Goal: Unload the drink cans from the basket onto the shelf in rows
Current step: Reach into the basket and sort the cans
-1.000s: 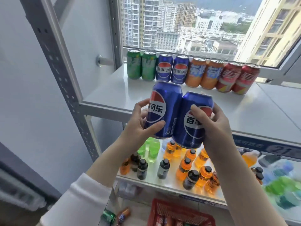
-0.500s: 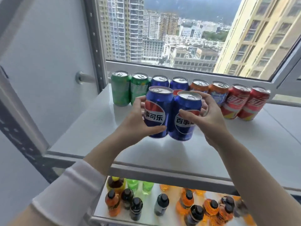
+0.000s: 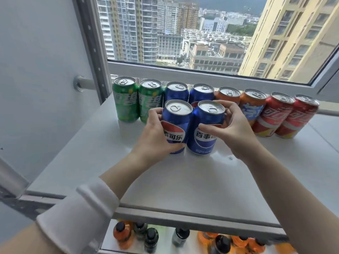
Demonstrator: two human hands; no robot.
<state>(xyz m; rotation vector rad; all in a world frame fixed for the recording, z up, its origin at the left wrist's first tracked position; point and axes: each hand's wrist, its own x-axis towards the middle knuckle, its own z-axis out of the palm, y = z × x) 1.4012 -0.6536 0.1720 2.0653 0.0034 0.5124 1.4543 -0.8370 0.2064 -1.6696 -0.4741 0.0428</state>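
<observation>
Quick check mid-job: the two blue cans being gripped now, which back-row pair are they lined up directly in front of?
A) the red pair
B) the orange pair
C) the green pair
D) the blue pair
D: the front-left blue can in the left hand and the front-right blue can in the right hand sit directly before the back-row blue cans.

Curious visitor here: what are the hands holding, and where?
The left hand grips the left blue metal drink can round its side; the right hand grips the right blue metal drink can round its upper side.
</observation>
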